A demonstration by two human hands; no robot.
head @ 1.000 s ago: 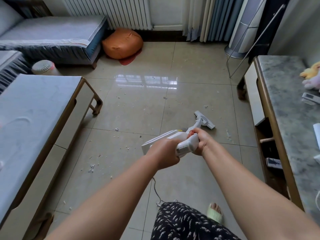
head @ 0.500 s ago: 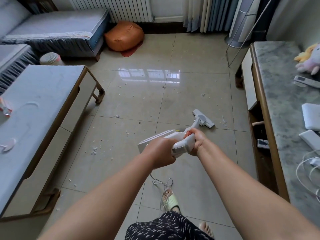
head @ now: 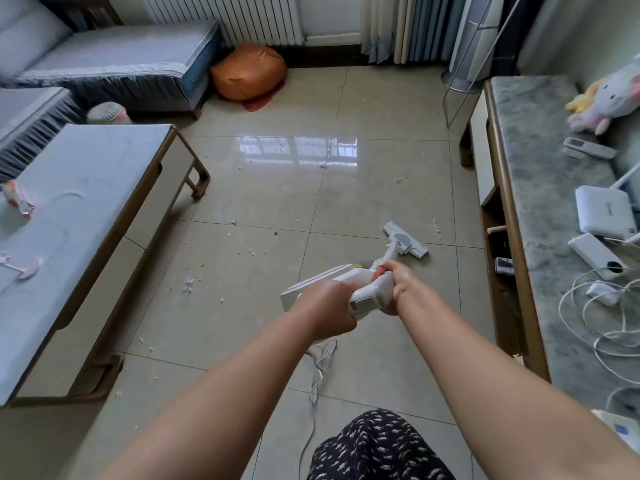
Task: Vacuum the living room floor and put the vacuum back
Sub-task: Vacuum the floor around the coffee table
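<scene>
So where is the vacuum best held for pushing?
By the rear handle of the vacuum, from behind and above. It angles up toward the person while the floor head lies flat ahead; left hand and right hand grip there.

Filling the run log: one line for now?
both hands grip vacuum | left hand | right hand | head on floor | crumbs remain

Vacuum (head: 372, 292) handle largely covered by left hand (head: 325, 308) and right hand (head: 403, 289). Cord (head: 317, 379) lost behind patterned clothing (head: 377, 448). Sofa (head: 104, 60) cropped at frame edge.
</scene>
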